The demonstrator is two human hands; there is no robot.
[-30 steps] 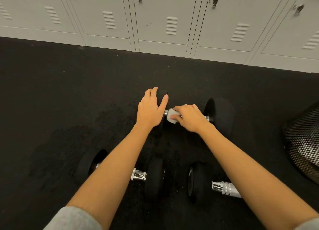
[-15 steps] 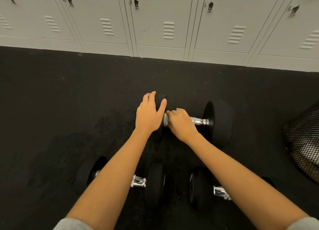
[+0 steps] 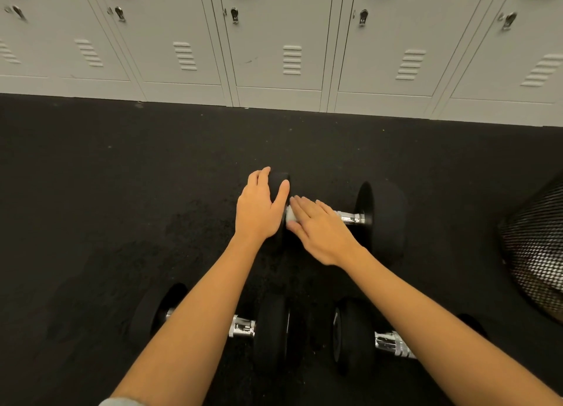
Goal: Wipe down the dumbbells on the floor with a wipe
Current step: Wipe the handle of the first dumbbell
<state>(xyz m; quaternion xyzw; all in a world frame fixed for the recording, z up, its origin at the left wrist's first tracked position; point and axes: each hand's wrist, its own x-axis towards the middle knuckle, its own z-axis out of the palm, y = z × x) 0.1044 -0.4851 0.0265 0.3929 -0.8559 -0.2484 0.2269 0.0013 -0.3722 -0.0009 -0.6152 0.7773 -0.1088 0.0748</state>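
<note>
Left hand (image 3: pixel 259 210) flat on dumbbell (image 3: pixel 387 220); right hand (image 3: pixel 326 235), fingers (image 3: pixel 304 211) straight, presses wipe (image 3: pixel 289 216) on bar (image 3: pixel 347 216); next rub toward 3 o'clock

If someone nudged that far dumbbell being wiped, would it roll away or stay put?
Probably apt to roll: the far dumbbell has round black heads and lies on the flat floor; the left hand rests on one head, perhaps steadying it. Likely heavy for its size, given thick heads on a shiny metal handle, which may feel slippery.
</note>
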